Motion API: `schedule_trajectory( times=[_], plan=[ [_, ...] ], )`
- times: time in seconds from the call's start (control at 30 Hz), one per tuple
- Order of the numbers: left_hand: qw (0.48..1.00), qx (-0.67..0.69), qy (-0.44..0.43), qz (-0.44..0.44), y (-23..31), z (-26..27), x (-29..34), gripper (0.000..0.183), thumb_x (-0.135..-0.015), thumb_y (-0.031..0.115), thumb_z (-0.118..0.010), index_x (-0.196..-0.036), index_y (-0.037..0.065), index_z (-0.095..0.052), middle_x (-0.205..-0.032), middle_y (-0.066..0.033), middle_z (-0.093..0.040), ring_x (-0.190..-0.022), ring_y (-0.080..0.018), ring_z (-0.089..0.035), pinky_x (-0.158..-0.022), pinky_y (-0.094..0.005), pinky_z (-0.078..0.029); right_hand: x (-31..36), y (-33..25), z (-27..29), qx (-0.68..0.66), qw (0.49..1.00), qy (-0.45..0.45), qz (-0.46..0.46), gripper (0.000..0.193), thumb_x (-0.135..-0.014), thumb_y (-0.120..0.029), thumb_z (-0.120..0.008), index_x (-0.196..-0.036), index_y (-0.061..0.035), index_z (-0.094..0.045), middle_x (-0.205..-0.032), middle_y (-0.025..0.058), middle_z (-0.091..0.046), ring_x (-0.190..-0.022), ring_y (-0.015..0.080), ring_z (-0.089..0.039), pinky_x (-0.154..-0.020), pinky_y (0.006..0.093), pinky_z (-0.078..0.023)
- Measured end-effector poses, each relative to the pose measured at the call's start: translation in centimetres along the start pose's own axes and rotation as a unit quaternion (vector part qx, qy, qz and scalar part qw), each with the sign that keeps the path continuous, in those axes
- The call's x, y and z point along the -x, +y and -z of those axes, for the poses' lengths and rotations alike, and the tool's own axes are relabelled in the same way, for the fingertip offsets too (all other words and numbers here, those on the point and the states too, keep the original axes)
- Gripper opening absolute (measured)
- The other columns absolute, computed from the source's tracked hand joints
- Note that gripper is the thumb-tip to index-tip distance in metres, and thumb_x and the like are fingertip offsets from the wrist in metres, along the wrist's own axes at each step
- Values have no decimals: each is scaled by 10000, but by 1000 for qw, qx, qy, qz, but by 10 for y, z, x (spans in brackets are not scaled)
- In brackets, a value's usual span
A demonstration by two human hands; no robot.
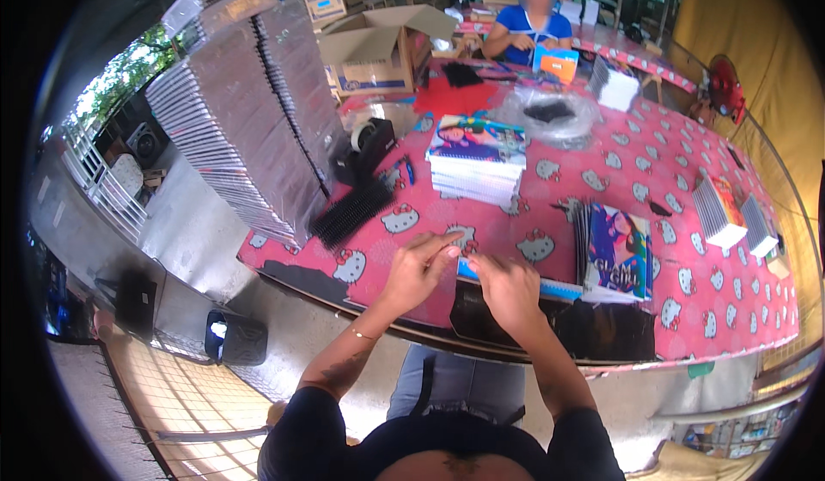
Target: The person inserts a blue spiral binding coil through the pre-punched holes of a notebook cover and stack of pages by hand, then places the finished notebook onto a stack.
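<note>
My left hand (pixel 418 266) is closed in a pinch close to the table's front edge, and whatever is between its fingertips is too small to make out. Just right of it, my right hand (pixel 509 290) has its fingers closed on the edge of a thin notebook (pixel 560 290), seen nearly edge-on as a blue and white strip. Most of that notebook is hidden under the hand. To the right lie several spiral notebooks (pixel 620 253) with colourful covers. Left of my left hand sits a pile of black spiral binding coils (pixel 354 213).
A tall stack of bound notebooks (pixel 249 94) stands left, beside a black tape dispenser (pixel 369 146). Further in are a notebook stack (pixel 477 159), clear plastic wrap (pixel 580 118) and an open carton (pixel 369 60). A person in blue (pixel 533 30) works across the pink table (pixel 593 172).
</note>
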State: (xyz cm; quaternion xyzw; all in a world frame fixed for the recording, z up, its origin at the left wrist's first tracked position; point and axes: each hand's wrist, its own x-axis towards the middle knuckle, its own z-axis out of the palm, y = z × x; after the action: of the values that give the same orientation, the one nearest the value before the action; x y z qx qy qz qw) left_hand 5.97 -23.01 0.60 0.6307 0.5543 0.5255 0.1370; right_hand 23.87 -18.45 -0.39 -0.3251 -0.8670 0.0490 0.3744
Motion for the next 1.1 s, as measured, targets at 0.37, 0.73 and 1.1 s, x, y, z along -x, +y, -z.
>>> schedule_trajectory(
  times=[0.37,0.73,1.1],
  plan=[
    [994,-107,-23,-27,-5,10,21,163,-912,110,-729,-1033,4,-753,-802,-143,-707,-642,-248,-629,-607,-343,-487,-7,-2,2,-5,1000,10,5,99,-900,-214,-695,-922,-120,-671,-767,60,-674,-660,276,-671,-621,394,-524],
    [990,-75,-67,-97,-7,14,6,248,-913,199,-737,-1044,-2,-677,-867,-136,-649,-709,-299,-631,-623,-377,-491,-10,-5,29,10,996,37,85,120,-921,-198,-671,-1005,-112,-676,-861,67,-682,-728,303,-675,-645,421,-513],
    [909,-369,-143,-129,7,-5,0,682,-972,568,-522,-1334,-9,-562,-1329,-217,-546,-1220,-392,-529,-1002,-571,-388,-9,9,30,-11,993,-117,-18,169,-937,-216,-632,-1049,-118,-711,-804,83,-650,-706,335,-660,-619,462,-507]
  ],
)
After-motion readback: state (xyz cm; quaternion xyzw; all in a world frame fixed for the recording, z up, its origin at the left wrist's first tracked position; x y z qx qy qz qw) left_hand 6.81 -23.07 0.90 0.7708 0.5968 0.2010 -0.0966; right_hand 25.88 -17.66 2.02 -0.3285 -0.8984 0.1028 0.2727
